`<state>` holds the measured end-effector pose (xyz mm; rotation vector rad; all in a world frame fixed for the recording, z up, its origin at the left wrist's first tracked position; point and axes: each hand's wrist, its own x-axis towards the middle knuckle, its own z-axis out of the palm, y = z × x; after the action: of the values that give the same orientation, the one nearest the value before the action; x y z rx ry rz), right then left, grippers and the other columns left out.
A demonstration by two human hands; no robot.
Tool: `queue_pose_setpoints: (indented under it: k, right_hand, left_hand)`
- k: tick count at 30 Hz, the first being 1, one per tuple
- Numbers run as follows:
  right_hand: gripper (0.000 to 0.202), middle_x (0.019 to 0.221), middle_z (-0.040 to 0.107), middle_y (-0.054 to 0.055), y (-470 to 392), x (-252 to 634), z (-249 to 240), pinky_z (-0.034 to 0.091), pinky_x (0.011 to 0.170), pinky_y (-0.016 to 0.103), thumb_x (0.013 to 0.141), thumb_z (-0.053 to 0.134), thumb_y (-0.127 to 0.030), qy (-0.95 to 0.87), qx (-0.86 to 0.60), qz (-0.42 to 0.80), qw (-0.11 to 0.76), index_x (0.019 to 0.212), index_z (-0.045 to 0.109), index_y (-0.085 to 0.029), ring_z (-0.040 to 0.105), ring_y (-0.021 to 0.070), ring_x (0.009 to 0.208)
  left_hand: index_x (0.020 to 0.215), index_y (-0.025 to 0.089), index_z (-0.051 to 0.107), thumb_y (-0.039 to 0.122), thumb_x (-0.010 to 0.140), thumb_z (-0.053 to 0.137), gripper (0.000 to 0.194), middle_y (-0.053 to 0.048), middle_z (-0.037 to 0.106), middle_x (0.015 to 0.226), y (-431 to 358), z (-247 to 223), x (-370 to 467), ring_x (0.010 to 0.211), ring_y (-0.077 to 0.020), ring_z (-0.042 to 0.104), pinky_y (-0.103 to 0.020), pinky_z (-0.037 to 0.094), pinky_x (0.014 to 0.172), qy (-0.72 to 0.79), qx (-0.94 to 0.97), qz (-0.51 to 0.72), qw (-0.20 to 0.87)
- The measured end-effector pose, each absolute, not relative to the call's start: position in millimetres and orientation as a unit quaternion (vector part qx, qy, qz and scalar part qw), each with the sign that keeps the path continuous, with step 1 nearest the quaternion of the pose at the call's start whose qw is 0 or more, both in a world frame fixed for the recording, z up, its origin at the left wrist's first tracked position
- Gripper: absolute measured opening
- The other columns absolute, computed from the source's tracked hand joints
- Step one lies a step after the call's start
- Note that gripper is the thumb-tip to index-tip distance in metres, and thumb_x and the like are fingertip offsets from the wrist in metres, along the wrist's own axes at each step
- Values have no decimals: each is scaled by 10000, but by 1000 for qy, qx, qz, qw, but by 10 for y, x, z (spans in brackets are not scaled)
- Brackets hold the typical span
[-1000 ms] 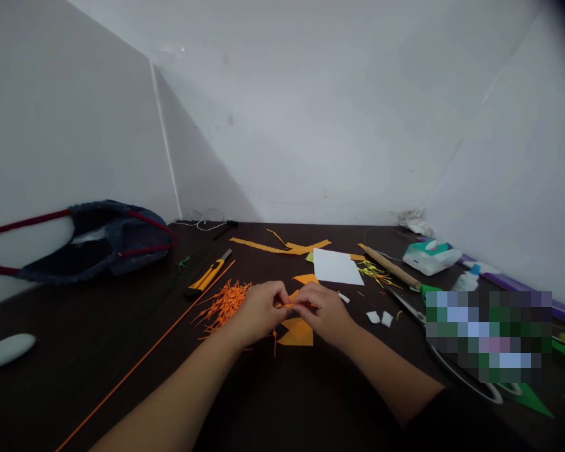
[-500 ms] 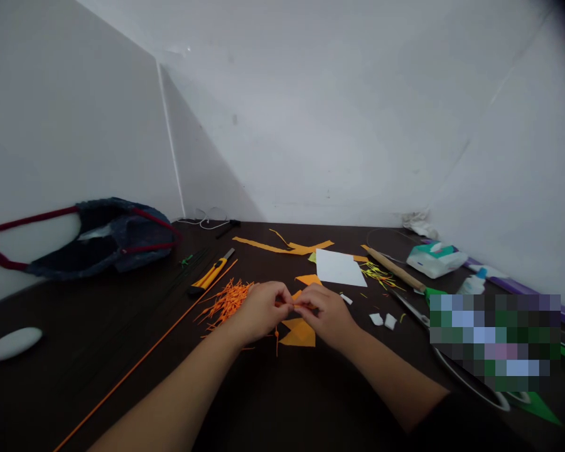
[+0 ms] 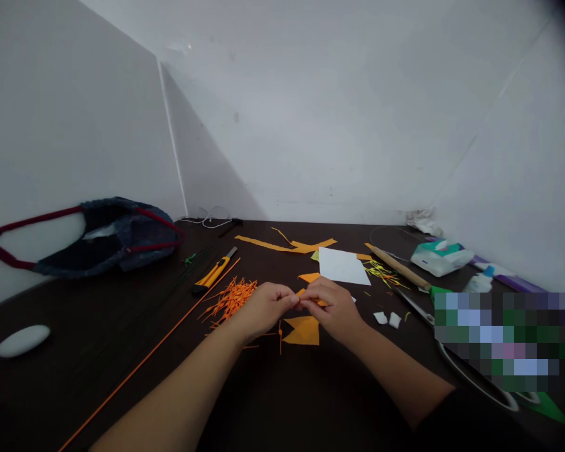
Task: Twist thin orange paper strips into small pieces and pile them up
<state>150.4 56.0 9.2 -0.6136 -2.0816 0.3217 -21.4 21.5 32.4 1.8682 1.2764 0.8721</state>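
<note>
My left hand (image 3: 270, 306) and my right hand (image 3: 332, 307) meet at the fingertips over the dark table, both pinching a small orange paper piece (image 3: 301, 294). Its shape is mostly hidden by the fingers. Just beneath them lies an orange paper piece with a notched edge (image 3: 304, 331). A thin orange strip with a knot (image 3: 280, 333) is beside it. To the left of my left hand is a pile of thin orange strips (image 3: 233, 299). Behind my hands are another orange scrap (image 3: 308, 277) and a white sheet (image 3: 343, 266).
A yellow cutter (image 3: 214, 271), a long orange stick (image 3: 155, 348) and a denim bag (image 3: 113, 238) are on the left. On the right lie scissors (image 3: 417, 306), a wooden-handled tool (image 3: 395, 266), a tissue pack (image 3: 440, 258), a glue bottle (image 3: 480, 280) and white scraps (image 3: 394, 320).
My fingertips have drawn closer together around the orange paper, and my hands have lifted slightly off the notched piece below. The whole view has shifted a little.
</note>
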Motion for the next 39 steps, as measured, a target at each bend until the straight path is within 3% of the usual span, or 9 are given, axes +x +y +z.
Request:
queue_pose_setpoints:
  k: [9,13,16,20,26,32,39]
  right_hand:
    - [58,723,594,16,562,1490,121,450,601,270,730,581,-186,-815,-284,233,448,746,628,-217,552,132,670]
    - [56,722,588,14,551,1493,136,438,565,251,721,575,-163,-807,-309,264,429,724,614,-202,541,120,635]
    - [71,732,583,14,555,1505,147,434,577,257,719,561,-145,-821,-299,230,428,724,604,-201,536,120,645]
    - [85,727,573,12,560,1519,163,447,619,275,724,556,-141,-836,-275,196,432,731,602,-212,543,129,685]
    - [82,720,581,12,562,1519,156,450,612,271,719,573,-142,-835,-290,189,428,721,614,-214,543,127,674]
    - [72,715,584,7,612,1520,104,442,567,253,724,589,-176,-823,-331,243,393,753,637,-221,529,116,628]
    - [95,691,582,1,596,1494,85,417,531,238,717,560,-144,-820,-348,259,374,738,625,-210,514,110,600]
  left_hand:
    - [648,175,565,287,702,549,126,5,576,650,205,331,-165,640,-129,493,-240,368,578,545,721,356,236]
    - [604,186,554,322,653,610,155,-2,598,704,187,372,-152,722,-155,512,-277,374,664,583,719,332,180]
    - [690,202,604,365,667,598,164,-3,606,710,177,389,-163,713,-158,513,-274,377,645,571,725,314,223]
    - [793,205,631,341,785,445,230,-5,616,722,209,320,-186,660,-133,514,-245,387,589,511,731,317,322]
    - [662,206,627,318,730,521,169,-24,623,736,251,256,-131,767,-176,523,-312,394,729,549,730,348,211]
    - [582,209,583,246,669,579,95,-12,610,747,198,335,-49,838,-195,501,-459,243,905,609,717,315,127]
    - [571,208,555,214,661,589,96,13,563,692,212,242,-64,844,-199,471,-523,104,923,600,738,308,18]
